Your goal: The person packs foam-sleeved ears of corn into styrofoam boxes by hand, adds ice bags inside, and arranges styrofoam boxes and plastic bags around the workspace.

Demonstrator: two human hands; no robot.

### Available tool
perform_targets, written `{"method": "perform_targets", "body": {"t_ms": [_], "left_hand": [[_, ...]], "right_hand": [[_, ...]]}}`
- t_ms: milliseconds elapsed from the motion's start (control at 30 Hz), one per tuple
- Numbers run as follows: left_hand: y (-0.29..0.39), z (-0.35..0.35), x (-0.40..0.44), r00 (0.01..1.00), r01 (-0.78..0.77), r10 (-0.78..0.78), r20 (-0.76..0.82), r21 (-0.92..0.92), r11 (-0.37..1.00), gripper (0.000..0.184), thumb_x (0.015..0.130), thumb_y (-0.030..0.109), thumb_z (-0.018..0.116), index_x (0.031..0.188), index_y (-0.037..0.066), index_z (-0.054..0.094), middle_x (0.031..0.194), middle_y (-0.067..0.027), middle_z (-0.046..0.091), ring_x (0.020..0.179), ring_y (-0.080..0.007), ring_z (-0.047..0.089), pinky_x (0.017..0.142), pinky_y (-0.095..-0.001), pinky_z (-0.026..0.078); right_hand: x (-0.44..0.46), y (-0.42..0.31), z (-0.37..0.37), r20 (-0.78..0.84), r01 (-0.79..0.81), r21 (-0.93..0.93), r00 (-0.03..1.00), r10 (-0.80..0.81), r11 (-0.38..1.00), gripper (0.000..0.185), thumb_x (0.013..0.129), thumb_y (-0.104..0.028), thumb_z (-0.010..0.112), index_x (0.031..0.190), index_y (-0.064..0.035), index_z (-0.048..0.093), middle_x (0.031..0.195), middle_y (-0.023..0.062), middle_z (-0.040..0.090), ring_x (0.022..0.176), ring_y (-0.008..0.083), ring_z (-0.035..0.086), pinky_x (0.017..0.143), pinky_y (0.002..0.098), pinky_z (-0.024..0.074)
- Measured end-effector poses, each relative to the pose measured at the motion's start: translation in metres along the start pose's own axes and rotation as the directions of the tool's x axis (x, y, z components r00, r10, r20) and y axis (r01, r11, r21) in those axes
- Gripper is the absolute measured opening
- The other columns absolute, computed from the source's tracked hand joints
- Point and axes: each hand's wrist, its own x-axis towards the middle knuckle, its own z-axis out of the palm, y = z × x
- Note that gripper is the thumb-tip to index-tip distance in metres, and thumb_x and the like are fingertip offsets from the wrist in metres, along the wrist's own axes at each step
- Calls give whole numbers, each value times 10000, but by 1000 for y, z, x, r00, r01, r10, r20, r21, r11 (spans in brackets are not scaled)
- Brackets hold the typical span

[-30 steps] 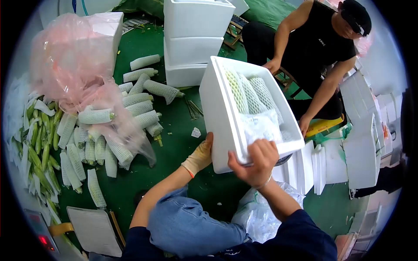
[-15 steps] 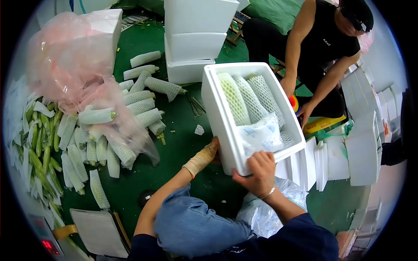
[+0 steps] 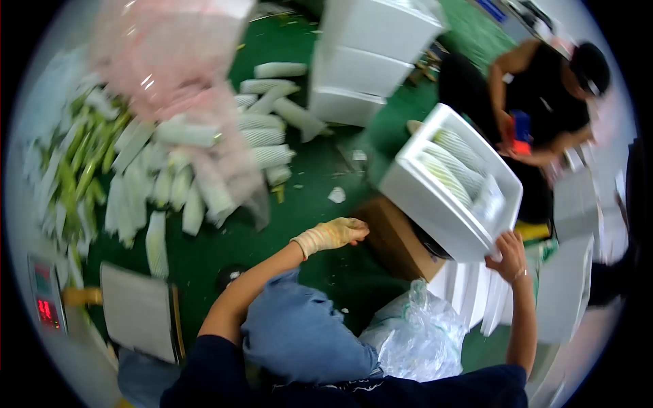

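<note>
A white foam box [image 3: 435, 204] sits tilted at the right of centre, above a brown cardboard box [image 3: 391, 238]. Inside it lie several net-wrapped vegetables [image 3: 452, 163] and a clear bag [image 3: 488, 200]. My right hand [image 3: 508, 256] grips the foam box at its near right corner. Gloved, my left hand [image 3: 333, 236] is off the box, just left of the cardboard, with its fingers curled together; whether they hold anything is hidden.
Net-wrapped vegetables [image 3: 265, 136] and pink plastic film [image 3: 177, 75] lie at the left. White foam boxes [image 3: 360, 68] are stacked behind. A co-worker [image 3: 544, 102] sits at the upper right holding a red and blue object [image 3: 520, 132]. A clear plastic bag [image 3: 422, 340] lies near my knee.
The foam box has moved right with my right hand, and the cardboard box now shows. My left hand has let go of the foam box. The view has shifted.
</note>
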Motion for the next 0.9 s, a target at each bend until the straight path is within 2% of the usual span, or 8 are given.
{"method": "perform_targets", "body": {"t_ms": [67,167,333,467,600,767,833,900], "left_hand": [[-22,-16,-46,903,312,-123,-412,430,847,494,905,352,546,1273,23,539,1089,-134,634,982,-173,606,871,-277,474],[-62,-41,-132,796,374,-302,-524,35,927,469,876,348,557,1206,16,588,1036,-113,665,877,-167,639,813,-291,500],[-107,-53,-262,136,217,-260,-956,-228,949,365,871,305,565,1085,16,627,918,-79,677,787,-154,632,747,-276,496],[-92,-20,-331,-81,-73,-317,-945,-312,947,377,897,274,565,1131,-21,585,913,-110,669,779,-143,625,741,-250,490],[-120,13,-389,-263,67,-173,-949,-197,978,313,894,243,593,1058,-21,629,926,-92,670,825,-135,627,769,-265,493],[-78,36,-426,-526,-80,-150,-837,-126,989,186,900,116,594,1022,-17,636,946,-84,672,852,-129,612,774,-271,484],[-82,37,-441,-525,9,-64,-849,-81,997,185,898,122,596,1017,-15,635,948,-81,672,839,-134,610,768,-275,484],[-66,45,-442,-547,136,-37,-836,-133,982,149,879,69,596,1005,0,637,967,-91,665,837,-187,623,768,-297,492]], "right_hand": [[-18,11,35,-75,-56,-13,996,55,998,361,580,-104,755,866,-37,544,901,151,545,931,354,512,837,430,387],[-12,-44,29,-273,-367,21,893,358,930,702,658,2,654,1308,13,387,1258,231,468,1207,416,407,1065,474,267],[79,-212,36,-238,84,628,967,88,774,549,698,61,600,1230,14,473,1176,180,524,1091,334,514,974,406,389],[229,-367,97,-350,519,675,851,-392,525,478,727,-37,673,1160,14,478,1108,231,506,1020,418,514,880,431,446],[397,-502,127,-579,654,477,736,-350,587,517,725,-103,687,1163,38,451,1091,248,497,998,429,499,877,457,435],[499,-584,142,-170,242,350,966,-193,905,592,711,-164,720,1223,-10,465,1217,212,509,1099,378,505,937,463,414],[479,-577,155,-604,364,290,787,-126,885,655,708,-192,723,1276,-25,444,1259,194,493,1159,368,475,983,458,383],[407,-549,142,-559,616,302,732,-388,727,680,689,-185,724,1293,-51,442,1259,184,492,1148,354,469,953,449,391]]}}
